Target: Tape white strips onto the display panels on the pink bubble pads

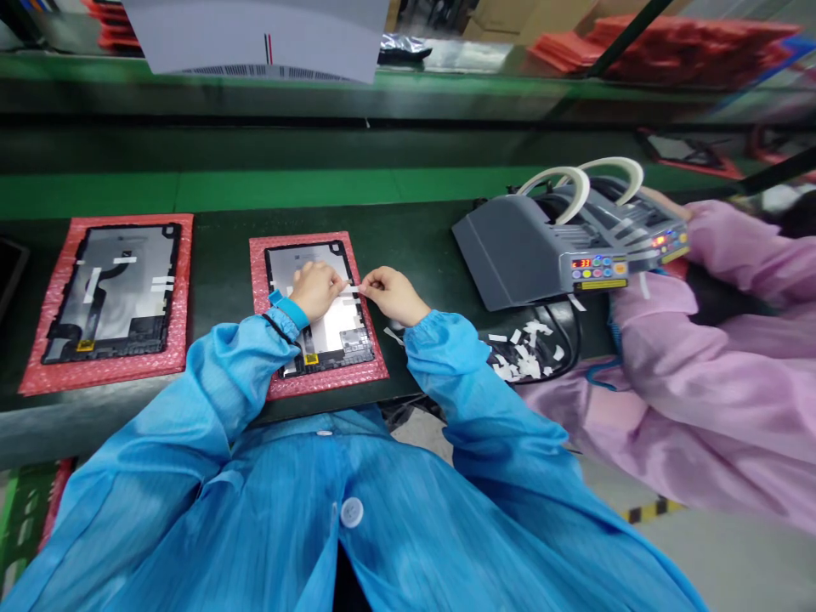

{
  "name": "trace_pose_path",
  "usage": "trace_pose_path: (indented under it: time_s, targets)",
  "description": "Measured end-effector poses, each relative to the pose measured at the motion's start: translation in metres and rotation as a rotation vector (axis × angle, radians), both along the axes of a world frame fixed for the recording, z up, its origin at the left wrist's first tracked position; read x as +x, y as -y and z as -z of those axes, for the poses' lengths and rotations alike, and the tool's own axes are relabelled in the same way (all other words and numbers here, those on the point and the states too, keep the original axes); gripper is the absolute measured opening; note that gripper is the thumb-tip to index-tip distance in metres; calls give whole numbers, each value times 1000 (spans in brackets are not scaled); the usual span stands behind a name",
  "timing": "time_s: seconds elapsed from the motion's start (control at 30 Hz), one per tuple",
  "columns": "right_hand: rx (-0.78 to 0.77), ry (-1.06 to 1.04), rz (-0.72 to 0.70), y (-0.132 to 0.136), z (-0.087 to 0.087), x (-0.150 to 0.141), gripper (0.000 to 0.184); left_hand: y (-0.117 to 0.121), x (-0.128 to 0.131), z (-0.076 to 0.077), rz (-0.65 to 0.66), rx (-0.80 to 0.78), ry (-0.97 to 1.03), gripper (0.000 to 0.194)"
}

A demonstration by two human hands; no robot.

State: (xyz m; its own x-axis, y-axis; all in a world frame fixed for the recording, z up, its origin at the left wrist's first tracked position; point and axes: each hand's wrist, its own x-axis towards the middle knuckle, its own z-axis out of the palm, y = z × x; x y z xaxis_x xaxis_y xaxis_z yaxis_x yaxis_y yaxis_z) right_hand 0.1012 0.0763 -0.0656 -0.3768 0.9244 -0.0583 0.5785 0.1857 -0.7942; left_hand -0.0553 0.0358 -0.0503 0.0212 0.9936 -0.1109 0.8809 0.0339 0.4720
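Observation:
A tablet panel (341, 323) with a silvery back and black frame lies on a pink bubble-wrap sheet (376, 357) in front of me. My left hand (317, 290) rests over the panel's upper part, its fingers curled together towards the right edge; what its fingertips hold, if anything, is hidden. At that edge, my right hand (396, 295) pinches a small white tape strip (352, 290) between thumb and forefinger. The two hands' fingertips are close together. Near the panel's bottom edge shows a yellow-bordered patch (311, 359).
Another tablet panel (121, 289) with white tape pieces lies on pink bubble wrap to the left. Grey tape dispensers (529, 246) stand at right, beside loose white tape scraps (526, 353). A co-worker's pink sleeve (688, 348) reaches in there. A white sheet (255, 34) hangs at the back.

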Motion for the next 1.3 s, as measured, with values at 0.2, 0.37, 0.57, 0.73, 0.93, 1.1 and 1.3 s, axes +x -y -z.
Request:
trace_pose_path:
  time_s: [0.2, 0.37, 0.57, 0.73, 0.93, 1.1, 1.3]
  targets:
    - [113, 175, -4, -2, 7, -4, 11, 3, 7, 3, -9, -26, -109, 24]
    - [108, 270, -41, -1, 4, -6, 11, 4, 7, 4, 10, -26, -138, 24]
    - [85, 361, -25, -1, -3, -7, 10, 6, 8, 3, 6, 2, -131, 20]
    - [189, 361, 43, 13, -4, 2, 16, 5, 3, 4, -24, 51, -63, 15]
    - [397, 638, -165, 55, -2, 1, 42, 6, 8, 0, 50, 30, -75, 14]
    - [370, 717, -229, 52, -15, 8, 43, 20, -18, -12, 52, 21, -184, 23]
    - [54, 575, 104, 23, -18, -8, 27, 64, -71, -23, -404, -115, -403, 36]
